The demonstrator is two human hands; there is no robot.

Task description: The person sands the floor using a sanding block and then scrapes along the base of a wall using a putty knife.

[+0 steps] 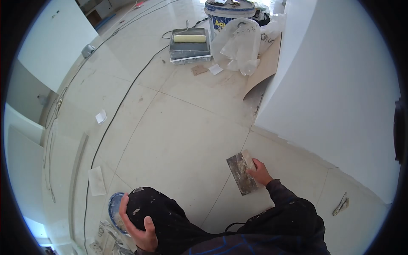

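Note:
My right hand [261, 171] is wrapped round the wooden handle of a plastering trowel [240, 175]. The trowel's stained rectangular blade is held over the tiled floor at the right of centre; whether it touches the tiles I cannot tell. My left hand [140, 231] is at my left knee, fingers spread and thumb apart, with nothing in it. Just beyond those fingers is a blue-rimmed bucket [115, 214], partly hidden by my hand and knee.
A paint tray [190, 53] carries a roller [189, 38], beside a large bucket [230, 9] and plastic bag [238, 44]. A dark cable [122, 102] crosses the tiles. A white wall [331, 93] rises on the right; a long strip [76, 182] lies at left.

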